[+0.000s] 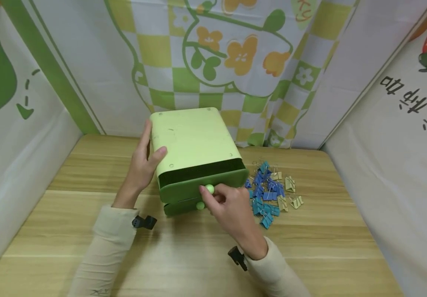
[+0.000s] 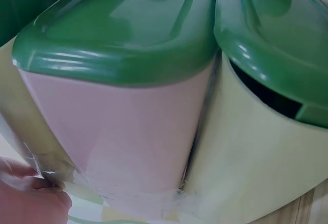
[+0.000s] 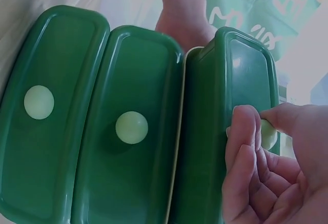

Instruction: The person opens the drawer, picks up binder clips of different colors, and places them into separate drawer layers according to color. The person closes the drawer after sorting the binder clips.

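Observation:
A small desk drawer unit (image 1: 195,136) with a pale yellow-green top stands on the table. My left hand (image 1: 141,165) grips its left side, thumb over the top edge and fingers along the wall. The dark green top drawer (image 1: 183,187) is pulled partly out, leaving a dark gap under the top. My right hand (image 1: 232,208) pinches that drawer's light green round knob (image 3: 267,134) between thumb and fingers. In the right wrist view, the middle drawer (image 3: 133,183) and bottom drawer (image 3: 41,157) sit further in. The left wrist view shows a pink middle section (image 2: 123,131).
Right of the unit lies a loose pile of binder clips, with blue clips (image 1: 271,194), teal clips (image 1: 262,208) and yellow clips (image 1: 289,184). A checked curtain (image 1: 217,82) hangs behind the wooden table (image 1: 183,264). White printed cloths flank both sides.

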`<state>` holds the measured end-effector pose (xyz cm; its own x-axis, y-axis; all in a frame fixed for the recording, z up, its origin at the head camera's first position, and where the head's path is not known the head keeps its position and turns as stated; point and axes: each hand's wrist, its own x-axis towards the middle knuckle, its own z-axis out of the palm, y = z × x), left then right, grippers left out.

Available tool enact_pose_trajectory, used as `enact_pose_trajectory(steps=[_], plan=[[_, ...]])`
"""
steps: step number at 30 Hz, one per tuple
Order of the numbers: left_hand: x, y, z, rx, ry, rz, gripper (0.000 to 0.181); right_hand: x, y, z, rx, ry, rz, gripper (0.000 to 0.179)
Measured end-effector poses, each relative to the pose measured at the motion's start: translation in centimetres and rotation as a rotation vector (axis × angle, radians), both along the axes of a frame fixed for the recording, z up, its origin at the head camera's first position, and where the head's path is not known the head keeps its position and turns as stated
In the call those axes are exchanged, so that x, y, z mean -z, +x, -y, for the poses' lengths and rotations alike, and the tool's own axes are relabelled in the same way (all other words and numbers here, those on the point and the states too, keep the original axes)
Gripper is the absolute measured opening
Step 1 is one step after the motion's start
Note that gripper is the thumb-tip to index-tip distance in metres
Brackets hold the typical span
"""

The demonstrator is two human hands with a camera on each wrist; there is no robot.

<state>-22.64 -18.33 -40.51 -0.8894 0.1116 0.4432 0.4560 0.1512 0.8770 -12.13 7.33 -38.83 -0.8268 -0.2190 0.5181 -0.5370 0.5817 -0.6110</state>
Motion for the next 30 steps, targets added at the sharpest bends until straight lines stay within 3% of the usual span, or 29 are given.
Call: enact_pose_trajectory(steps=[9, 16, 23, 30], plan=[[0.0, -0.1, -0.1, 0.003, 0.009, -0.008, 0.090, -0.1, 2.0, -0.9, 0.004, 0.035, 0.001, 0.036], [0.0, 0.0, -0.1, -0.002, 0.002, 0.000, 0.090, 0.8, 3.2, -1.5, -0.041, 0.045, -0.040, 0.031], [0.0, -0.1, -0.2, -0.016, -0.003, -0.017, 0.090, 1.8, 3.2, -1.9, -0.079, 0.043, -0.121, 0.030], [0.2, 0.1, -0.3, -0.015, -0.013, -0.019, 0.090, 2.2, 2.8, -2.3, -0.117, 0.072, -0.113, 0.033]])
